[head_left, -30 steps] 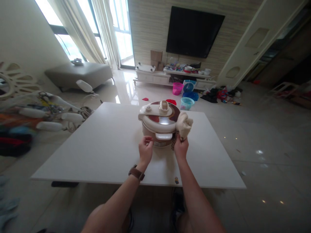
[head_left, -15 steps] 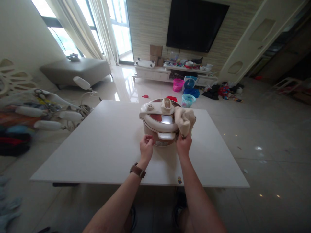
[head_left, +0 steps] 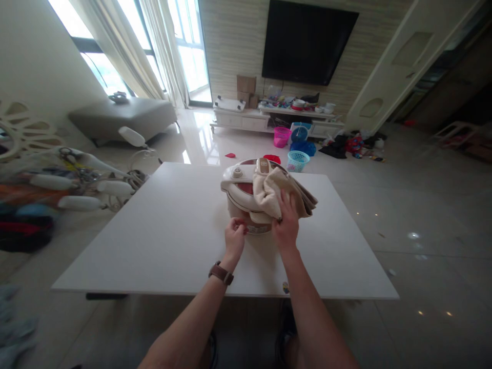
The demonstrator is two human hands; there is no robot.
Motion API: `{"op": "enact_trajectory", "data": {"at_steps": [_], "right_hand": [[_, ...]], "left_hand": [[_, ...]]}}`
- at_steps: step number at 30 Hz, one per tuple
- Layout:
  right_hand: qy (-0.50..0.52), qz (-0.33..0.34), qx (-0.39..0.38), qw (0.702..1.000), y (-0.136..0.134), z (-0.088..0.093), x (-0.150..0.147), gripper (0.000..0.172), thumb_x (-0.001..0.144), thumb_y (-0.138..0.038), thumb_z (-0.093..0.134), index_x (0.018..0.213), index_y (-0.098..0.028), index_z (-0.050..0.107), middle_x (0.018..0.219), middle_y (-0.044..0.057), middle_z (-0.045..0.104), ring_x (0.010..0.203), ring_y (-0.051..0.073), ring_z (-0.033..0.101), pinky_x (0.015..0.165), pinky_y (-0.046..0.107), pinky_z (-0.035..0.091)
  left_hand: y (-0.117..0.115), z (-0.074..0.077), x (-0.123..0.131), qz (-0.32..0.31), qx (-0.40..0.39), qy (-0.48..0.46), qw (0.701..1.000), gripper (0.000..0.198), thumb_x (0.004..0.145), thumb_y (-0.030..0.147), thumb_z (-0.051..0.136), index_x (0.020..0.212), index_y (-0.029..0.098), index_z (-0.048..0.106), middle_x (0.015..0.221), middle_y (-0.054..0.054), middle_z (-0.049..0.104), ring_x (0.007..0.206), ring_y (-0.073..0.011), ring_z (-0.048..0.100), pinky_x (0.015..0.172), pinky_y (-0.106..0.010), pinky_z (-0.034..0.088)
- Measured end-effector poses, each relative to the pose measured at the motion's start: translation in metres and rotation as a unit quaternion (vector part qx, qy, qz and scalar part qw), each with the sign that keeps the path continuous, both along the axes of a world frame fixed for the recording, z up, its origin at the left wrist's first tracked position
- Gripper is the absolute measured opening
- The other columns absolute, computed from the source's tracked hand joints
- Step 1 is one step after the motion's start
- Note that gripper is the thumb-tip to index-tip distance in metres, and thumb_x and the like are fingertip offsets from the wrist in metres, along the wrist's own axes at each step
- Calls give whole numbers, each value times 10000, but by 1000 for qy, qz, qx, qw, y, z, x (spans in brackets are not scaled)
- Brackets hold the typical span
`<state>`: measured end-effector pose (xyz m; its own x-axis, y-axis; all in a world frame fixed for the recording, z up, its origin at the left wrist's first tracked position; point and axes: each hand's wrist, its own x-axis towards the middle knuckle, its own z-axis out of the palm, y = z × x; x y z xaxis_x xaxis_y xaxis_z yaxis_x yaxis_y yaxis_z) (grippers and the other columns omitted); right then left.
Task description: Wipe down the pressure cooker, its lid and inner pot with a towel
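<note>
An electric pressure cooker [head_left: 240,187], cream with a brown lower body and a shiny lid, stands on the white table [head_left: 165,241]. My right hand [head_left: 286,223] has hold of a beige cloth [head_left: 279,189] and lays it over the right part of the lid; its folds hang past the lid's right edge. The cloth hides much of the lid top and part of the front handle. Against the lower left front of the cooker is my left hand [head_left: 235,238], its fingers curled in. Whether it grips anything there is hidden.
Beyond the table, a light blue basket [head_left: 298,161] and a pink basket [head_left: 282,137] stand on the tiled floor. A white lamp with several shades [head_left: 115,188] lies left of the table. A small sticker [head_left: 285,287] is at the table's near edge.
My right hand has moved the cloth left and spread it from a bunched heap at the lid's right side across the lid. My left hand stays at the cooker's front.
</note>
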<state>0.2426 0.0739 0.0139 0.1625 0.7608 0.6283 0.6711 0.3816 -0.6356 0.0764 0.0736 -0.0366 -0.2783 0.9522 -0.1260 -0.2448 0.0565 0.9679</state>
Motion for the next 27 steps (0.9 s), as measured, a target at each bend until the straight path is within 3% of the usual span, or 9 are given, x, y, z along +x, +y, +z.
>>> {"op": "enact_trajectory", "data": {"at_steps": [2, 5, 8, 13, 17, 21, 25, 27], "right_hand": [[116, -72, -8, 991, 11, -13, 12, 587, 882, -275, 559, 1451, -177, 663, 1521, 161, 668, 1528, 342, 518, 1251, 561, 418], [293, -173, -77, 937, 19, -33, 17, 546, 896, -552, 618, 1201, -119, 750, 1185, 207, 799, 1168, 361, 733, 1032, 512, 568], [367, -199, -99, 903, 7, -45, -5, 578, 887, -646, 623, 1092, -123, 763, 1124, 203, 805, 1108, 342, 748, 961, 451, 578], [376, -181, -103, 903, -26, -52, -51, 597, 920, -649, 602, 1116, -106, 757, 1140, 220, 800, 1135, 337, 734, 957, 421, 563], [400, -195, -100, 890, -15, -56, -32, 572, 889, -621, 625, 1150, -123, 733, 1212, 211, 784, 1173, 324, 723, 1022, 447, 549], [449, -196, -135, 861, 11, -72, -3, 492, 816, -589, 681, 1060, -163, 717, 1104, 154, 796, 1090, 287, 734, 925, 431, 596], [499, -204, -157, 827, 4, -97, -24, 485, 818, -590, 656, 1064, -173, 690, 1102, 138, 787, 1057, 266, 735, 909, 422, 613], [514, -180, -147, 826, -8, -108, -43, 506, 856, -619, 618, 1099, -181, 686, 1122, 136, 784, 1064, 265, 739, 915, 422, 618]], "left_hand": [[1, 0, -2, -1, -7, 3, 1000, 204, 639, 297, 636, 806, 181, 654, 721, -17, 674, 635, -165, 650, 593, -268, 496], [1, 3, -5, 1, -7, -1, 1000, 206, 644, 303, 638, 809, 181, 651, 766, -28, 691, 647, -160, 654, 603, -269, 502], [3, 7, -8, 14, -6, -8, 1000, 209, 649, 295, 629, 825, 183, 649, 763, -22, 688, 635, -151, 644, 615, -272, 511], [10, 12, -17, 71, -10, -11, 997, 198, 647, 268, 611, 822, 184, 647, 758, -15, 679, 611, -136, 619, 615, -273, 511], [14, 14, -22, 100, -17, -14, 995, 188, 640, 260, 605, 810, 184, 634, 753, -12, 676, 596, -124, 602, 615, -269, 505], [11, 18, -20, 92, -15, -17, 995, 194, 632, 265, 609, 808, 186, 628, 751, -11, 678, 585, -122, 598, 610, -269, 503], [7, 21, -19, 94, -1, -14, 996, 185, 628, 266, 603, 796, 191, 627, 743, -10, 675, 590, -126, 598, 614, -272, 507], [7, 22, -21, 99, -2, -12, 995, 179, 625, 259, 593, 789, 193, 619, 734, -9, 665, 586, -126, 591, 609, -269, 499]]}}
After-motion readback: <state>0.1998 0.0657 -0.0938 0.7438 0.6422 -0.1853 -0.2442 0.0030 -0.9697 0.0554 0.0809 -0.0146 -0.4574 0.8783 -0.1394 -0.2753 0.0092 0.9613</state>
